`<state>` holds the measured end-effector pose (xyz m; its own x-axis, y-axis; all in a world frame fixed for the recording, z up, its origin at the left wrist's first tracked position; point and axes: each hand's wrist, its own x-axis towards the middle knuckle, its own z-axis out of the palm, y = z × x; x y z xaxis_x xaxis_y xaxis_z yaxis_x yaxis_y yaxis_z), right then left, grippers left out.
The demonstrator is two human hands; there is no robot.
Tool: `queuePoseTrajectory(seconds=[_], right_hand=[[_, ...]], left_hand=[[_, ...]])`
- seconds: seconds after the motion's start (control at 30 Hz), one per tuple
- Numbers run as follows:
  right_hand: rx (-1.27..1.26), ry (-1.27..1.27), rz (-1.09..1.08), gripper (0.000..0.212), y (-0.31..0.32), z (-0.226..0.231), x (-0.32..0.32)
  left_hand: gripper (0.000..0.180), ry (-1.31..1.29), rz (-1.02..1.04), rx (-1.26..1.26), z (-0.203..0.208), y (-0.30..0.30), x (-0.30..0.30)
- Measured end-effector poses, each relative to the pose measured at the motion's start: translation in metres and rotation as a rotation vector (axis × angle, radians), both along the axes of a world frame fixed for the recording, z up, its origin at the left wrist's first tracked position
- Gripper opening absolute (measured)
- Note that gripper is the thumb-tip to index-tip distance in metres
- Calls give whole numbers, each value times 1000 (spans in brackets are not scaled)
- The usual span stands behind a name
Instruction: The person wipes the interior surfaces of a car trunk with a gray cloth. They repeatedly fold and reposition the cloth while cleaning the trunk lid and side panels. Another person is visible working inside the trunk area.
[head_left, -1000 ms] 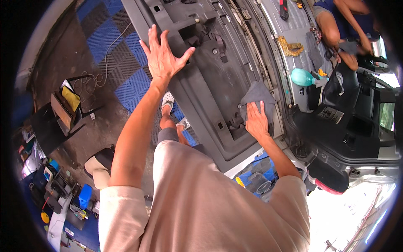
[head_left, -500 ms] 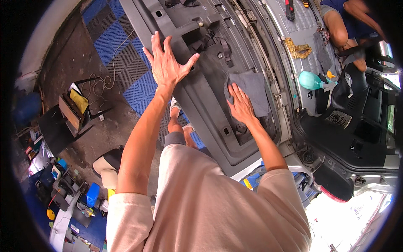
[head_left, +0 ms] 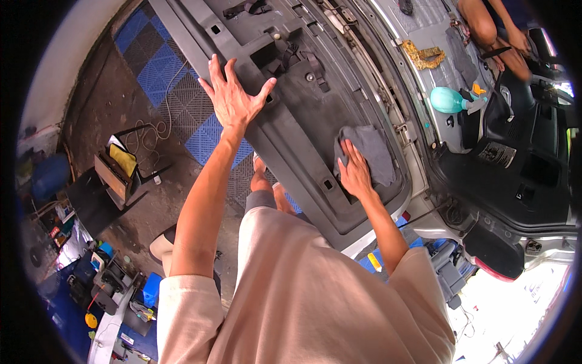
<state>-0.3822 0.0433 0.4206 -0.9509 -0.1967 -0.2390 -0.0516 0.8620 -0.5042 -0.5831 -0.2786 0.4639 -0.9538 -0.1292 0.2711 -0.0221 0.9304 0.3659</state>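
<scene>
A large dark grey plastic panel [head_left: 290, 136], apparently a vehicle door trim, stretches diagonally before me. My left hand [head_left: 233, 106] lies on its left border with fingers spread, thumb pointing right, and holds nothing. On the panel's recessed lower right part rests a grey cloth [head_left: 379, 161]. My right hand [head_left: 356, 171] presses flat on the cloth's left side, fingers extended and not wrapped round it. Black straps [head_left: 312, 70] sit in the recess farther up.
A vehicle interior to the right holds a teal spray bottle [head_left: 447, 100], a yellowish patterned cloth [head_left: 422, 56] and a dark grey cloth [head_left: 462, 54]. Another person's bare leg [head_left: 482, 24] is at the upper right. Blue and black floor tiles [head_left: 203, 133] and a cable lie at left.
My right hand and the grey cloth have moved slightly down and right over the panel. My left hand stays spread on the border. The view has shifted a little.
</scene>
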Motion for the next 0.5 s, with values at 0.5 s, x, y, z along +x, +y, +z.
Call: queuePoseTrajectory(seconds=[0.5], right_hand=[[-128, 165, -31, 57, -34, -15, -51]], left_hand=[[97, -43, -21, -30, -1, 0, -2]])
